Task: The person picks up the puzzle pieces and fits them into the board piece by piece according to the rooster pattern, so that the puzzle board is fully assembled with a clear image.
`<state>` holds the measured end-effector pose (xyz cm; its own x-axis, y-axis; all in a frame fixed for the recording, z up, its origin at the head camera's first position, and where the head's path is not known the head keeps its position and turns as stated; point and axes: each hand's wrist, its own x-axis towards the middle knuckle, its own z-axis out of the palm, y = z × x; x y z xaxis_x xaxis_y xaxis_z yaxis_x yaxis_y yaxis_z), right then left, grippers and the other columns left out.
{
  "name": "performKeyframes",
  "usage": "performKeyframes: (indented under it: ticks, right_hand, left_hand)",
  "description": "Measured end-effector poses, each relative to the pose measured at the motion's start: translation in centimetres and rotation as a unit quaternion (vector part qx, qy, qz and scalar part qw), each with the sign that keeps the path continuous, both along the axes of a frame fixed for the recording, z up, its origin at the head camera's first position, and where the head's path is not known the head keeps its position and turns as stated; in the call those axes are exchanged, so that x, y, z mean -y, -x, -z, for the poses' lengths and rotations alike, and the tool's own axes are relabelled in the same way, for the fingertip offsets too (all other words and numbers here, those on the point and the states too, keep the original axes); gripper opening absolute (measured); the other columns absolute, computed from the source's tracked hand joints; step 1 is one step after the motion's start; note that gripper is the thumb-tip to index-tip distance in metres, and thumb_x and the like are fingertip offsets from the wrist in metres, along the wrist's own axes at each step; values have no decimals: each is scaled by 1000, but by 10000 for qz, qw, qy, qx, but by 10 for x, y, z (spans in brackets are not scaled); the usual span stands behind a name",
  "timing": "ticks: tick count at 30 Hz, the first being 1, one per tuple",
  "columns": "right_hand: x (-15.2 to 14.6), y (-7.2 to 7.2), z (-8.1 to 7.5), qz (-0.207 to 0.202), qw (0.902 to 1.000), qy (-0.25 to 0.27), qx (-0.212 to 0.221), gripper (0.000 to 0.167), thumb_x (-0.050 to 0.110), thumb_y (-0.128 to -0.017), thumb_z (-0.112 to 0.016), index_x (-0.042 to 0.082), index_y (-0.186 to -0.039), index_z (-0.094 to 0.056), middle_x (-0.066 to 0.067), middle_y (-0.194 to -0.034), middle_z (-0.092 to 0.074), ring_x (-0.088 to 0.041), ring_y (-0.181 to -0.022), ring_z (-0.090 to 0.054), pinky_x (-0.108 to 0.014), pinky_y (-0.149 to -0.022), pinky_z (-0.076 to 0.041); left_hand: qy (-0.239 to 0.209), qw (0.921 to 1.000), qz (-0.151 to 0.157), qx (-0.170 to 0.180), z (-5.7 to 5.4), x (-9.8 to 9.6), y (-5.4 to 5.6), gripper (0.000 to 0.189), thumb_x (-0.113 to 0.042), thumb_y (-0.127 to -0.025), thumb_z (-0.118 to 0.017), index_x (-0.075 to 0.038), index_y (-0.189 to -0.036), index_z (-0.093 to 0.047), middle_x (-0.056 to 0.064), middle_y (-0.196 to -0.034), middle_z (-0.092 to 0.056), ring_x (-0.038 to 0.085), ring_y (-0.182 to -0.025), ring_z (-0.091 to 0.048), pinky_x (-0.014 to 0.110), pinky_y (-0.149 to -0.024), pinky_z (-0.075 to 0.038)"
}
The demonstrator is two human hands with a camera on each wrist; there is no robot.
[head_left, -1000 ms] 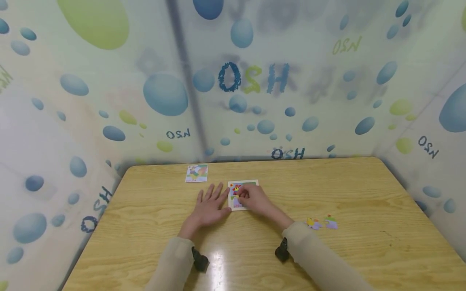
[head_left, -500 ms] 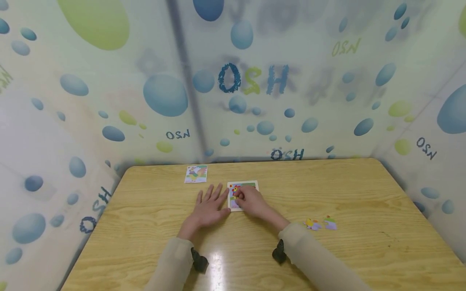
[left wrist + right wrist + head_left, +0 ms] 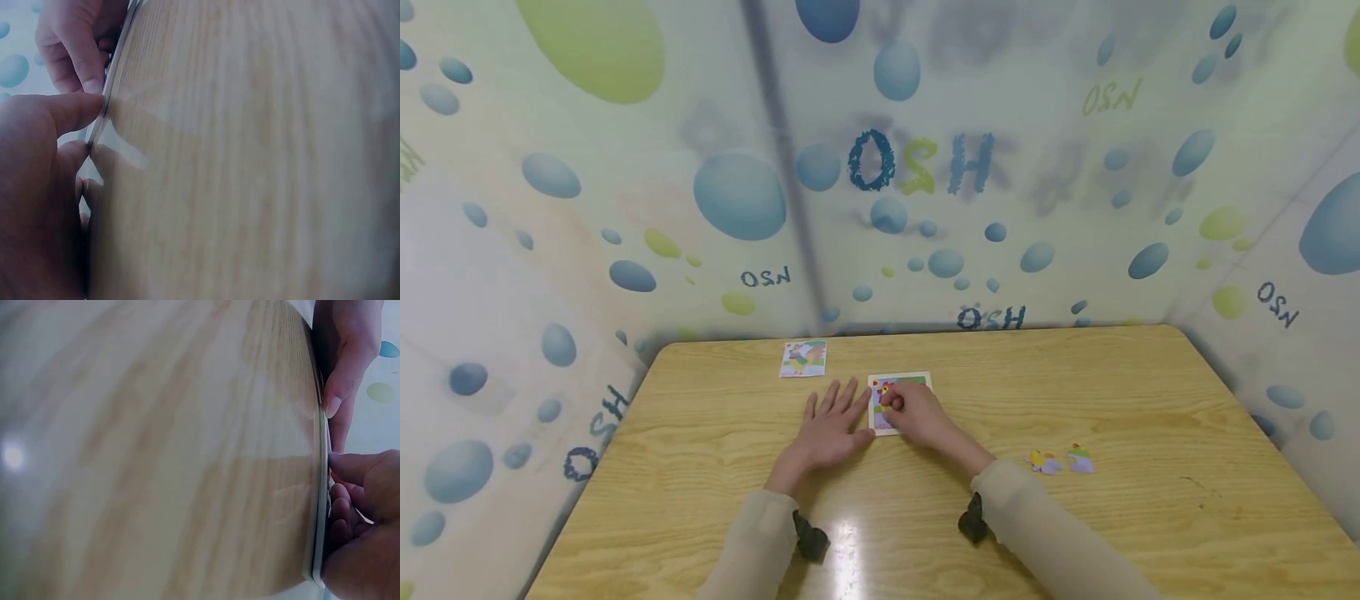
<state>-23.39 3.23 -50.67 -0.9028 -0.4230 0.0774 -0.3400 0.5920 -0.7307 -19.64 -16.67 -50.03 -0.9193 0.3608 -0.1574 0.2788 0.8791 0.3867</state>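
Note:
In the head view a jigsaw puzzle board [image 3: 880, 425] with a pale rim lies flat on the table, showing part of a colourful rooster picture. My left hand [image 3: 827, 435] lies with fingers spread on the table at its left side, with the index finger and thumb touching the rim. Over the middle of the board, my right hand [image 3: 919, 414] has its fingers curled, thumb and index finger close together, pinching a puzzle piece that they mostly hide. The right wrist view shows that thumb [image 3: 350, 465] at the board's edge, the other fingers tucked in.
A square picture card [image 3: 803, 358] of a similar rooster lies behind the left hand. Two loose puzzle pieces, one yellow and lilac [image 3: 1043, 462] and one green and lilac [image 3: 1080, 459], lie beyond the right forearm. A patterned curtain [image 3: 917, 250] stands behind the wooden table [image 3: 700, 467].
The right hand has shifted slightly left and down over the board, its fingers curling a little more. The left hand stays in place.

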Motion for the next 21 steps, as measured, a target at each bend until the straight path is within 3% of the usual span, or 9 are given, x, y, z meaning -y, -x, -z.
performKeyframes:
  ticks: [4, 10, 15, 21]
  right_hand:
    - [-2, 0, -1, -51, 9999, 87, 39, 8, 2, -91, -73, 4, -98, -72, -1, -86, -62, -13, -79, -53, -31, -73, -48]
    - [-20, 5, -9, -11, 9955, 693, 643, 11, 8, -97, -69, 6, -108, -73, 0, -89, -64, -15, -82, -56, -29, -74, -48]
    - [-57, 6, -22, -95, 9906, 1032, 895, 20, 13, -100, -69, 3, -116, -72, -3, -94, -65, -19, -85, -57, -32, -74, -49]
    - [-115, -4, -28, -206, 9883, 1192, 925, 27, 13, -101, -67, -3, -122, -67, -6, -99, -65, -21, -88, -58, -31, -73, -51]
  left_hand:
    - [-7, 10000, 3, 29, -1, -1, 1, 69, -47, -105, -46, -16, -164, -27, 9, -172, -9, 37, -156, 3, 64, -119, 4]
    - [20, 10000, 10, 53, -1, -1, 2, 71, -48, -104, -47, -17, -164, -27, 9, -172, -8, 37, -156, 3, 64, -119, 5]
    - [-146, 9999, 84, 17, 0, -1, 1, 72, -45, -103, -48, -12, -163, -28, 13, -171, -10, 40, -156, 1, 65, -118, 6]
    - [-268, 9996, 113, 44, 1, 2, 0, 73, -44, -103, -49, -11, -163, -26, 15, -171, -9, 41, -156, 4, 65, -118, 9]
